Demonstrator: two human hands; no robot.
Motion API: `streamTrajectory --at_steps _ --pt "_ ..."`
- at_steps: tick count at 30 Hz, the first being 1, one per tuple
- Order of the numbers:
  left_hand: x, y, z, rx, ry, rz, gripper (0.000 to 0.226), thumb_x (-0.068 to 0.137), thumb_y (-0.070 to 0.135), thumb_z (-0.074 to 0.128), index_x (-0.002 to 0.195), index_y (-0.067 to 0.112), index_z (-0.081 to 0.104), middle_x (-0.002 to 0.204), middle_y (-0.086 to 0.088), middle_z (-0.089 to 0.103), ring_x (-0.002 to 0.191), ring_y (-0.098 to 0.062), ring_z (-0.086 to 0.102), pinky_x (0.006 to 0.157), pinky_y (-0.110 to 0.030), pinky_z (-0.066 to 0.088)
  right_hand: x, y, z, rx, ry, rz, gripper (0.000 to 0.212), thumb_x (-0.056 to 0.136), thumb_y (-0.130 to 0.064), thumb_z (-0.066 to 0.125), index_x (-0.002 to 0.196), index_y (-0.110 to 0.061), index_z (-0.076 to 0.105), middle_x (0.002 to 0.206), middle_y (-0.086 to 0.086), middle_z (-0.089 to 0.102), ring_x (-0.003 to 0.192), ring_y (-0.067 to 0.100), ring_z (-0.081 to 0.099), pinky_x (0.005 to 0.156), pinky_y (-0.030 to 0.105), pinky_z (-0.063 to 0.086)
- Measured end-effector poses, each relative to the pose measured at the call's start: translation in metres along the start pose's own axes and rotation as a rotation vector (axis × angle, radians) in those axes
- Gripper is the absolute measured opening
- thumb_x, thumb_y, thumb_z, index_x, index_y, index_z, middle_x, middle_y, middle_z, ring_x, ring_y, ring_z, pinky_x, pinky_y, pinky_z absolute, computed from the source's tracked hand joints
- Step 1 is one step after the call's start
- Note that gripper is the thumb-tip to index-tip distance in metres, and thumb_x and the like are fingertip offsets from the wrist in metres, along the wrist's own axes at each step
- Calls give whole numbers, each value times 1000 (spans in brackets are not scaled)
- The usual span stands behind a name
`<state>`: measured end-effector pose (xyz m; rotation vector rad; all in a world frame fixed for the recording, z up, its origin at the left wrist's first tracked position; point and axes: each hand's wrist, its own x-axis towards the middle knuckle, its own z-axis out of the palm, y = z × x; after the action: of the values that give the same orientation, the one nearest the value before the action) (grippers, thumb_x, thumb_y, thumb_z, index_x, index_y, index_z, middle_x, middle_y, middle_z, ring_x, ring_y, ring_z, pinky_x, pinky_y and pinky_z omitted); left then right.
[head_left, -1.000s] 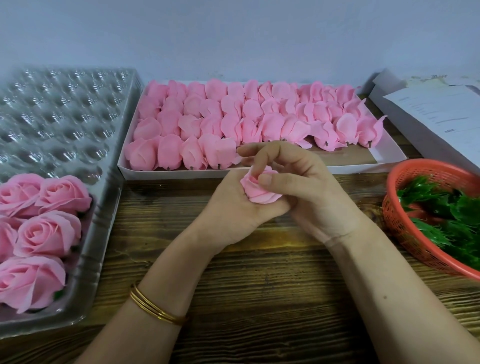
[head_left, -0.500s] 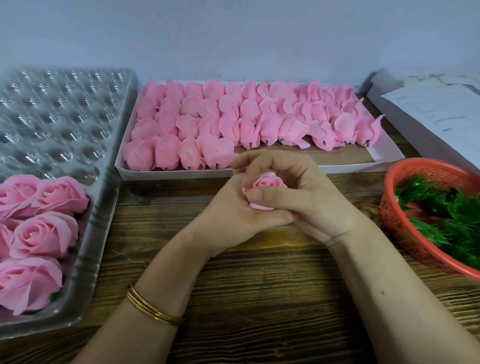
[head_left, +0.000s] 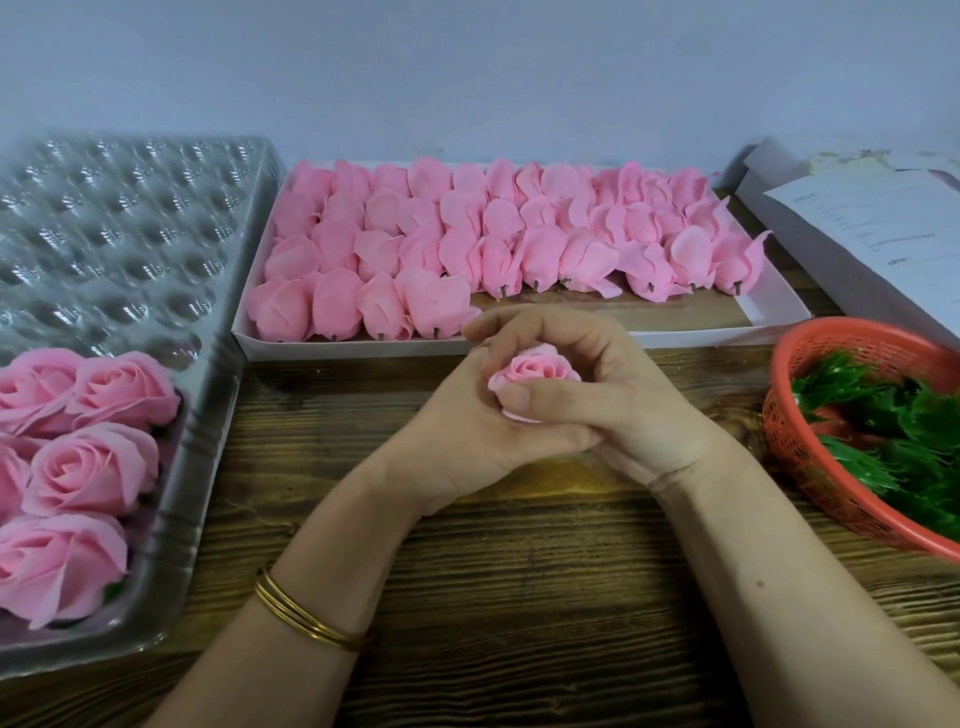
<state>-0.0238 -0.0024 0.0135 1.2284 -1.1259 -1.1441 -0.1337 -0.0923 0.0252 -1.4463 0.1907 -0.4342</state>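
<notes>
Head view: left hand (head_left: 465, 436) and right hand (head_left: 636, 397) clasp a pink rose (head_left: 535, 370) over the wooden table (head_left: 519, 582), pale wall (head_left: 467, 78) behind.

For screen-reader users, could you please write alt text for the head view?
The left hand and right hand together hold one pink rose over a wooden table. Behind them a white box holds rows of pink buds; a clear tray with finished roses lies left, a red basket of green leaves right.
</notes>
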Motion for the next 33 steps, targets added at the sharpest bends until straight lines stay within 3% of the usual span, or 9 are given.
streamTrajectory --at_steps 5,13,16,19,21,24,27,30,33 --pt "0 -1 -1 -51 -9 19 36 77 -6 75 107 7 61 100 -13 68 102 -21 69 86 -33 59 -1 1 0 -10 17 -7 23 62 -18 77 84 -13 72 103 3 67 100 16 62 89 27 51" --pt "1 -5 -2 -90 5 49 28 70 4 77 93 8 61 80 2 64 80 -10 63 66 -21 50 0 1 -4 -94 16 -8 41 62 -3 80 101 -10 71 109 1 69 108 13 63 94 27 49" --pt "0 -5 -3 -25 9 72 31 71 6 82 93 6 61 83 -5 65 83 -10 65 70 -20 51 0 1 -6 -114 -20 -18 39 66 -5 79 104 -11 72 114 5 67 113 17 61 101 30 48" --pt "0 -3 -3 38 -10 87 19 74 12 76 85 9 60 75 7 63 76 -4 62 65 -16 47 -1 3 -8 -89 -21 49 46 69 -2 75 114 -4 67 110 12 66 106 21 61 97 32 49" --pt "1 -3 0 19 -22 99 15 77 6 73 79 13 59 66 14 60 65 0 59 59 -11 45 -2 3 -9 0 -34 81 50 69 -8 77 117 -8 67 105 9 68 102 19 62 91 29 52" --pt "2 -4 1 11 43 124 29 82 -5 73 71 14 54 55 17 53 51 3 50 54 -8 39 -1 -1 -10 220 3 63 57 67 -27 84 117 -6 66 102 13 69 98 21 66 85 30 55" --pt "4 -6 1 122 158 185 26 83 -1 75 74 20 62 65 13 64 66 -3 60 66 -20 50 2 -6 -4 178 209 -35 31 77 -22 75 104 -8 70 92 8 69 89 15 67 78 26 54" --pt "4 -6 1 131 238 194 17 83 2 76 97 9 70 93 -3 74 92 -19 70 86 -37 57 3 -8 9 -125 392 -174 8 78 -14 67 86 -14 69 82 -7 69 82 6 64 77 20 49" --pt "4 -8 -1 160 276 215 30 81 0 75 79 30 69 75 10 71 75 -4 68 68 -18 52 5 -7 19 -305 433 -262 8 77 -12 70 80 -14 63 87 -1 66 86 6 64 80 20 48"
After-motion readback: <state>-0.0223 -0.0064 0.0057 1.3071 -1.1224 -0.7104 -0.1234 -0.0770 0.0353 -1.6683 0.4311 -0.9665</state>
